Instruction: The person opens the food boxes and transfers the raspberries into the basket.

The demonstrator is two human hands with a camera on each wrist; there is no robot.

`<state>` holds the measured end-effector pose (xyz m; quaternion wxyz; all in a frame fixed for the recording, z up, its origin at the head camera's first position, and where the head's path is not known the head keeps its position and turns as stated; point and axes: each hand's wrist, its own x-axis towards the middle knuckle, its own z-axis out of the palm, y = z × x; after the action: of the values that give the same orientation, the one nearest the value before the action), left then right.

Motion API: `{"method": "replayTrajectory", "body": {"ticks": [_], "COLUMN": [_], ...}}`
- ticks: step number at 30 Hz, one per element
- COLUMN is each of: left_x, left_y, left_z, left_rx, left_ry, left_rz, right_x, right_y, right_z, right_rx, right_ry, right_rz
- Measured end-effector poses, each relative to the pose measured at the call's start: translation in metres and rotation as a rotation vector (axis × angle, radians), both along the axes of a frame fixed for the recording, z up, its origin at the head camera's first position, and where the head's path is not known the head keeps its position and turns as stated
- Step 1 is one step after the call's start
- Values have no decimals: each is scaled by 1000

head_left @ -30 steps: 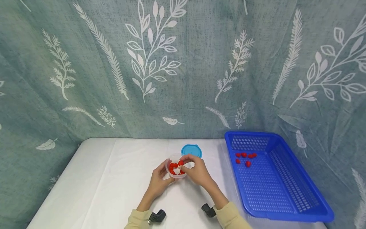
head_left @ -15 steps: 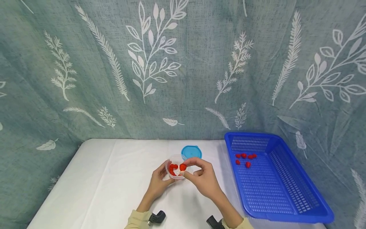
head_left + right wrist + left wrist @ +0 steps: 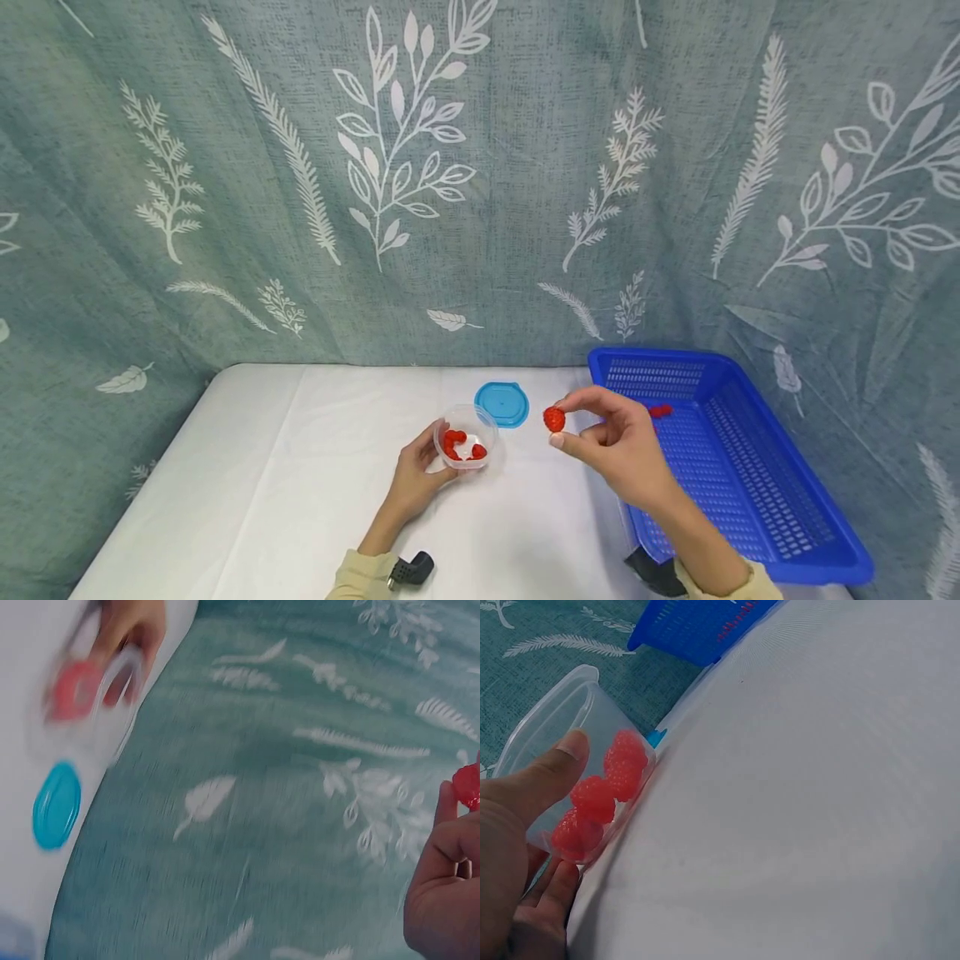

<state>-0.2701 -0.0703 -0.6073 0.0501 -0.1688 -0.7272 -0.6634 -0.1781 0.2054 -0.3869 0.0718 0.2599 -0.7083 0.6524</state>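
A small clear plastic tub [image 3: 467, 413] holds several red raspberries [image 3: 452, 442]. My left hand [image 3: 420, 477] grips the tub from its left side, thumb and fingers around the wall; the left wrist view shows the raspberries [image 3: 592, 799] through the clear plastic. My right hand [image 3: 626, 450] pinches one raspberry [image 3: 554, 419] between thumb and index finger, above the table between the tub and the blue basket [image 3: 742, 550]. At the right edge of the right wrist view, the pinched raspberry [image 3: 468, 786] is partly cut off.
A light-blue lid [image 3: 502, 405] lies on the white table [image 3: 300, 475] just behind the tub. More raspberries [image 3: 660, 411] sit in the basket at the right, partly hidden by my right hand. A green leaf-patterned curtain [image 3: 510, 183] hangs behind the table.
My right hand has lifted the raspberry out of the tub and carried it right, to beside the basket. My left hand and the tub have stayed in place.
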Motion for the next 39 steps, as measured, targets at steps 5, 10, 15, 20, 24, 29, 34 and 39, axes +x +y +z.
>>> {"method": "replayTrajectory", "body": {"ticks": [5, 10, 15, 20, 24, 29, 34, 39], "left_x": [0, -1, -3, -2, 4, 13, 8, -1], "left_y": [0, -1, -1, 1, 4, 6, 6, 4], "left_z": [0, 2, 0, 0, 10, 22, 16, 1], "left_rx": [-20, -3, -14, -18, -22, -23, -29, -21], "left_ry": [-2, -37, -44, -54, -57, -31, -51, -53], "left_rz": [-1, 2, 14, 30, 37, 34, 41, 34], "right_x": [-20, -49, -81, -108, -121, -128, -134, -141], "right_y": [34, 71, 108, 140, 164, 192, 214, 231], "right_z": [0, -8, -28, -58, -79, -97, -114, -136], "right_rx": [11, -18, -24, 58, 136, 260, 428, 550], "right_ry": [19, 3, -39, -95, -158, -188, -205, -334], "right_rz": [-107, -246, -404, -629, -775, -772, -694, -657]}}
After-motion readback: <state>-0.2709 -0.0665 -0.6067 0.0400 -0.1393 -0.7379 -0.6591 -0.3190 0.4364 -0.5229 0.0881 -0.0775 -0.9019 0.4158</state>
